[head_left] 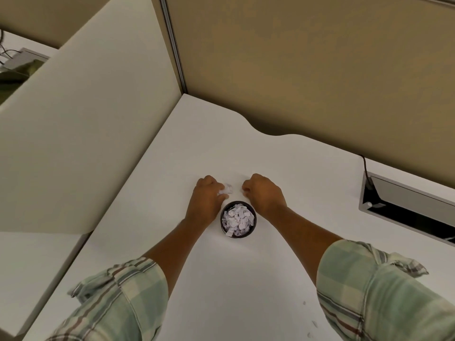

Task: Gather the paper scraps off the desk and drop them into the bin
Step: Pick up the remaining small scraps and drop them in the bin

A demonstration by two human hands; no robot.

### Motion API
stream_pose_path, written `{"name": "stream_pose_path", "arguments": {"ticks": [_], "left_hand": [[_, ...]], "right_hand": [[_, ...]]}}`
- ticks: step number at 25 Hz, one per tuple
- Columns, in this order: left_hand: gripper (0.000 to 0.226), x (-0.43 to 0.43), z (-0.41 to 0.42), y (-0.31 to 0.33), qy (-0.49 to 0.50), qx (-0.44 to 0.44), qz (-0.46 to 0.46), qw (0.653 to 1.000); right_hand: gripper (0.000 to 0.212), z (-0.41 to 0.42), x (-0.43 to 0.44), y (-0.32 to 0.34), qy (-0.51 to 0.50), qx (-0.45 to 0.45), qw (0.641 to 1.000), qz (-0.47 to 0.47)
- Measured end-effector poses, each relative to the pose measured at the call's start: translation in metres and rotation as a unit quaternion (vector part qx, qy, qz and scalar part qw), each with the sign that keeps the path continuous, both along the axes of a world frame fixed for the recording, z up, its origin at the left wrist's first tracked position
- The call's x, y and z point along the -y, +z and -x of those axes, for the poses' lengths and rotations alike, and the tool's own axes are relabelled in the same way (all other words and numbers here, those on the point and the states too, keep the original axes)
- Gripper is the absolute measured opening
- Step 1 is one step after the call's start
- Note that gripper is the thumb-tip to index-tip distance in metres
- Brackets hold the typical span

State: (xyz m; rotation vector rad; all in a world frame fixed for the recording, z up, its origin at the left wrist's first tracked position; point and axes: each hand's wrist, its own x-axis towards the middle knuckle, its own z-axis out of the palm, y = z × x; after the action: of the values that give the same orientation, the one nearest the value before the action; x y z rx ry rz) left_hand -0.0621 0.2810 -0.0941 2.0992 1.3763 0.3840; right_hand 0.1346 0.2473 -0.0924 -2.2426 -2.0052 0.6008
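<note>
A small round black bin [253, 226] stands on the white desk [246, 279], filled with several white paper scraps [237, 220]. Just beyond it, my left hand [209, 196] is curled around a few white scraps [227, 189] that show at its fingertips. My right hand [264, 194] is a closed fist to the right of those scraps, resting on the desk; a sliver of white shows at its fingers, and I cannot tell whether it holds paper. Tiny bits [314, 323] lie near the desk's front right.
A beige partition [81, 134] borders the desk on the left, a tan one [307, 70] at the back. A recessed metal cable tray [406, 207] with a black cable [365, 168] sits at the right.
</note>
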Motion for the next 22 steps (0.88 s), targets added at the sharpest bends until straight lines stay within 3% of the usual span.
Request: {"name": "stream_pose_path", "arguments": {"ticks": [5,8,12,16,22], "left_hand": [[0.015,0.001,0.001,0.005,0.035,0.026,0.01,0.999],[0.006,0.001,0.003,0.017,0.092,0.092,0.02,0.991],[0.006,0.009,0.014,0.042,0.126,0.162,0.031,0.978],[0.002,0.039,0.026,0.069,0.092,0.158,0.017,0.983],[0.007,0.073,0.028,0.074,0.06,0.096,0.044,0.993]], "right_hand": [[0.017,-0.002,0.006,0.007,-0.044,-0.054,0.998,0.009],[0.014,-0.006,0.014,0.031,-0.146,-0.159,0.974,-0.064],[0.013,0.004,0.037,0.072,-0.134,-0.21,0.959,-0.133],[0.006,0.026,0.072,0.092,-0.062,-0.157,0.978,-0.124],[0.021,0.045,0.099,0.083,-0.022,-0.021,0.997,-0.066]]}}
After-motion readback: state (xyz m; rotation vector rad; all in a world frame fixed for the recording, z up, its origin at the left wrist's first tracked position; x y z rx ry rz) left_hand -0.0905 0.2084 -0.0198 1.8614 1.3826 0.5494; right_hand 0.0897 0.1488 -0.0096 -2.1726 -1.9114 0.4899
